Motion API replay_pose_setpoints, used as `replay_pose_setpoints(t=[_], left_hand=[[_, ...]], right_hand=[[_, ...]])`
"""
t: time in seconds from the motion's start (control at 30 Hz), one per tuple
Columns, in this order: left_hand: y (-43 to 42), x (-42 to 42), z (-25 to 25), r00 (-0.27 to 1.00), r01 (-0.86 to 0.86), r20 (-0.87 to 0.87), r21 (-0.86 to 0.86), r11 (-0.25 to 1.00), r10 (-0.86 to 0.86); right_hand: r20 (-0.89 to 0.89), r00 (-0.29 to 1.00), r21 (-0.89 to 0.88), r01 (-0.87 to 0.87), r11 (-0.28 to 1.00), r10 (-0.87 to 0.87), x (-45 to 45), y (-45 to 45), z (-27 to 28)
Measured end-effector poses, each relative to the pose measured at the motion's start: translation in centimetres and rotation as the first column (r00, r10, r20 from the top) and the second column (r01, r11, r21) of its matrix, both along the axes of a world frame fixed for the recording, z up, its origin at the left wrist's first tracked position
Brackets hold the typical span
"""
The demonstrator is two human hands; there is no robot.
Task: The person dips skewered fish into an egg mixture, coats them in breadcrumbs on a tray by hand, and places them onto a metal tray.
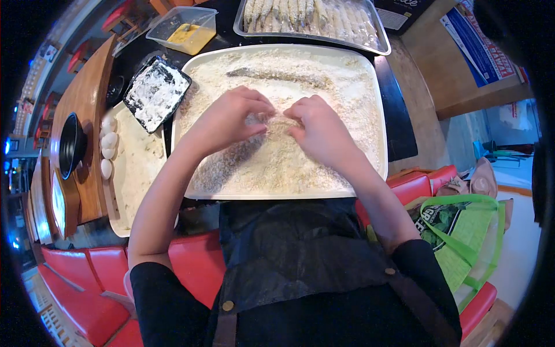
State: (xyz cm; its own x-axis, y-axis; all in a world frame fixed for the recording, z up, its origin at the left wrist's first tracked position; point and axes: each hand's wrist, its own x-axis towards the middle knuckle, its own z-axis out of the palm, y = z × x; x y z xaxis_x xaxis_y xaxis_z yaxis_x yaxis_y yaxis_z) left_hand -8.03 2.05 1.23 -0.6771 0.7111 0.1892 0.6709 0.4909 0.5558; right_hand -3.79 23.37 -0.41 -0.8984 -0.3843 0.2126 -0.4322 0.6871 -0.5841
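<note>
A large white tray [380,115] holds a deep layer of pale breadcrumbs [277,168]. My left hand [240,115] is low over the middle of the crumbs, its fingers curled and slightly blurred. Facing it, my right hand [318,124] has its fingers bent inward, the tips close to those of the left. Crumbs show between the two hands; anything else in the fingers is hidden. Beyond them, one long crumb-dusted shrimp [274,75] lies across the far part of the tray.
Rows of coated shrimp fill a clear-lined tray [237,26] at the back. Left of it stand a plastic tub of yellow batter [191,39] and a black dish of white flour [155,95]. Several eggs [108,144] rest along another tray [139,173]. A green bag [462,237] sits at right.
</note>
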Motion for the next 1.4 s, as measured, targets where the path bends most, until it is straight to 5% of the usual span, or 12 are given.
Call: replay_pose_setpoints(t=[0.07,0.3,0.43,0.53,0.6,0.63,0.83,0.93,1.13,1.23,1.33,1.4], left_hand=[[-0.5,0.2,-0.5,0.986,-0.06,0.155,0.017,0.998,0.057],[-0.7,0.3,-0.8,0.998,-0.033,-0.051,0.089,0.996,0.037],[-0.5,1.6,0.5,0.903,-0.177,0.394,-0.029,0.984,0.174],[-0.7,2.4,1.0,0.825,-0.153,0.53,-0.123,0.981,0.195],[-1.2,2.9,0.5,0.832,-0.188,0.517,-0.076,0.979,0.2],[-1.3,2.9,-0.1,0.946,-0.151,0.289,-0.001,0.989,0.145],[-0.2,3.8,-2.0,0.816,-0.333,0.533,0.121,0.935,0.221],[0.1,4.1,-3.0,0.831,-0.362,0.503,0.166,0.917,0.237],[-0.2,3.8,-1.8,0.99,-0.137,-0.019,0.173,0.975,0.142],[-1.4,4.2,0.2,0.941,-0.252,0.244,0.051,0.966,0.233],[-2.1,4.4,0.2,0.748,-0.355,0.572,-0.083,0.931,0.336],[-2.9,4.1,0.0,0.714,-0.339,0.617,-0.108,0.935,0.33]], right_hand=[[0.012,1.0,0.035,-0.014,0.999,0.014,-0.4,-0.4,-0.6],[-0.003,1.0,-0.034,-0.008,0.999,0.008,0.0,0.4,0.0],[0.111,0.992,-0.02,-0.063,0.998,0.065,0.1,1.2,0.3],[0.421,0.898,-0.141,-0.071,0.988,0.125,0.5,1.6,2.4],[0.32,0.941,-0.091,-0.085,0.992,0.11,0.3,1.9,1.6],[0.264,0.959,-0.065,-0.089,0.994,0.104,0.2,1.9,1.3],[0.256,0.965,-0.158,-0.023,0.987,0.063,0.6,0.7,0.6],[0.218,0.974,-0.128,-0.028,0.991,0.056,0.7,0.3,0.0],[0.077,0.992,-0.105,-0.09,0.99,0.099,0.9,0.2,0.0],[0.035,0.994,-0.122,-0.102,0.987,0.107,1.3,0.0,0.1],[0.235,0.959,-0.151,-0.127,0.98,0.16,0.8,-0.2,0.3],[0.394,0.909,-0.199,-0.063,0.978,0.139,0.6,-0.5,1.5]])
